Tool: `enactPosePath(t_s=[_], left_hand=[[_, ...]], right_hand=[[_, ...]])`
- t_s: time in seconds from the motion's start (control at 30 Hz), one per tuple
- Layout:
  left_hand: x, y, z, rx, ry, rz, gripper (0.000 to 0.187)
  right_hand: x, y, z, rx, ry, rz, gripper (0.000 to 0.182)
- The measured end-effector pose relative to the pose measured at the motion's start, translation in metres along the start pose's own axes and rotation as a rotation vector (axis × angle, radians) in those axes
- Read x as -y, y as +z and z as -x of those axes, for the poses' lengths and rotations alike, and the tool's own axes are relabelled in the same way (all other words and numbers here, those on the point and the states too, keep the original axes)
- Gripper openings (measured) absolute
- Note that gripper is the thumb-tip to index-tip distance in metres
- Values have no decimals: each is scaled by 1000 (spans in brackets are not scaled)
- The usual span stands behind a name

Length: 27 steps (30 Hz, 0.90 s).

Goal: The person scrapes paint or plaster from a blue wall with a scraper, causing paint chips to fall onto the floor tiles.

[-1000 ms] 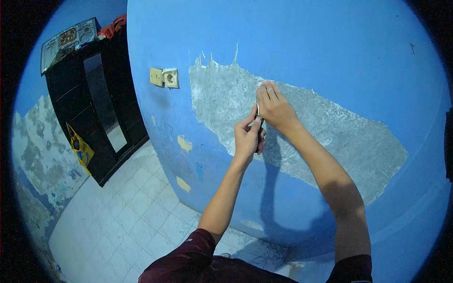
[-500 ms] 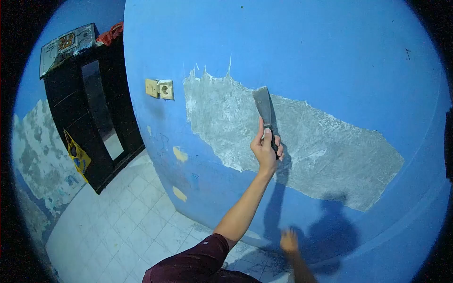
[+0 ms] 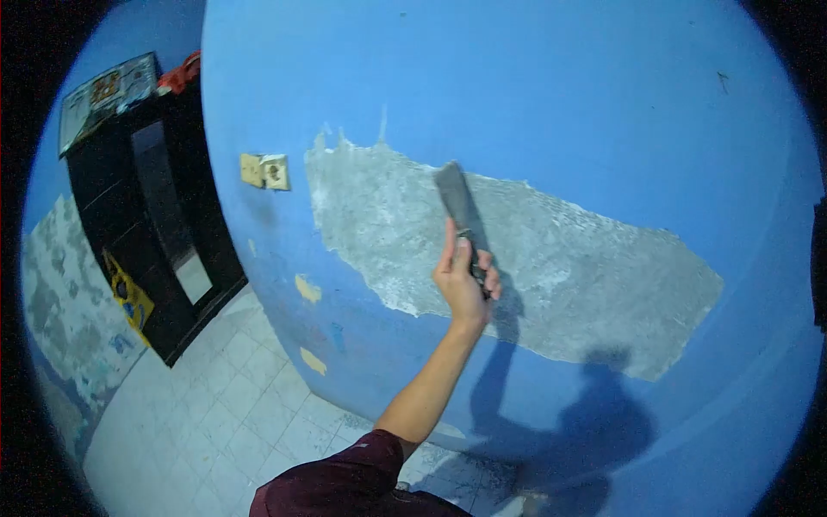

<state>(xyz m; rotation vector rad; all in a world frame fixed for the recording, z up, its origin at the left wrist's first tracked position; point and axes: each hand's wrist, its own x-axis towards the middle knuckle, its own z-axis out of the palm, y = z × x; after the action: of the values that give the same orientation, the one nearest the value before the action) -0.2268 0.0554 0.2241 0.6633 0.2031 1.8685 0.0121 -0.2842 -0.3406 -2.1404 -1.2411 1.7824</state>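
Note:
My left hand (image 3: 466,289) is closed around the dark handle of a putty knife (image 3: 459,196), its thumb lying along the handle. The metal blade points up, and its tip overlaps the top edge of a bare grey patch (image 3: 594,284) in the blue wall (image 3: 517,77). Ragged, whitish edges run around this patch where the blue paint stops. Below the hand, its shadow and that of my head and body fall on the wall. My right hand is out of sight.
A double socket and switch (image 3: 264,171) sits on the wall left of the patch. Further left stand a dark cabinet (image 3: 112,202) with a yellow bag (image 3: 129,297) hanging on it and a panel (image 3: 108,95) on top. White tiles (image 3: 215,414) cover the floor.
The view has swung slightly, shifting the wall leftward. The putty knife stays near the same spot on the patch's top edge. My right hand has dropped out of view at the bottom.

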Motion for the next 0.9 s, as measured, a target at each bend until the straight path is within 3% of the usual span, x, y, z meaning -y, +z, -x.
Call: enactPosePath(t_s=[0.1, 0.17, 0.27, 0.33, 0.37, 0.4, 0.5, 0.57, 0.6, 0.73, 0.8, 0.83, 0.9], left_hand=[[-4, -10, 9, -23, -5, -33, 52], [-4, -20, 16, 84, -20, -248, 53], [-11, -20, 27, 208, -85, -435, 53], [-16, -19, 29, 219, -133, -445, 54], [-18, -20, 27, 243, -110, -470, 54], [-21, -20, 24, 268, -86, -495, 55], [-33, -18, 23, 305, -138, -472, 56], [-38, -18, 22, 326, -153, -440, 55], [-42, -17, 22, 328, -161, -447, 55], [-58, -18, 15, 272, -125, -437, 53], [-64, -22, 9, 280, -145, -456, 53], [-66, -21, 9, 261, -147, -456, 52], [-70, -18, 7, 264, -146, -497, 52]], right_hand=[[-2, 2, -13, -5, -25, -155, 47], [-4, 0, -36, 14, -86, -295, 49], [9, -28, -126, 72, -393, -658, 52], [166, -87, -29, -174, -723, -372, 47], [211, -99, -18, -380, -912, -279, 44], [267, -125, 27, -408, -813, -73, 49], [408, -164, 148, -872, -1122, 252, 43], [483, -182, 208, -1044, -1306, 332, 45], [512, -191, 223, -1211, -1387, 420, 48], [607, -205, 273, -1455, -1554, 611, 45], [636, -205, 279, -1597, -1609, 1010, 42], [644, -202, 274, -1594, -1610, 1014, 42], [662, -198, 260, -1773, -1595, 1305, 38]])
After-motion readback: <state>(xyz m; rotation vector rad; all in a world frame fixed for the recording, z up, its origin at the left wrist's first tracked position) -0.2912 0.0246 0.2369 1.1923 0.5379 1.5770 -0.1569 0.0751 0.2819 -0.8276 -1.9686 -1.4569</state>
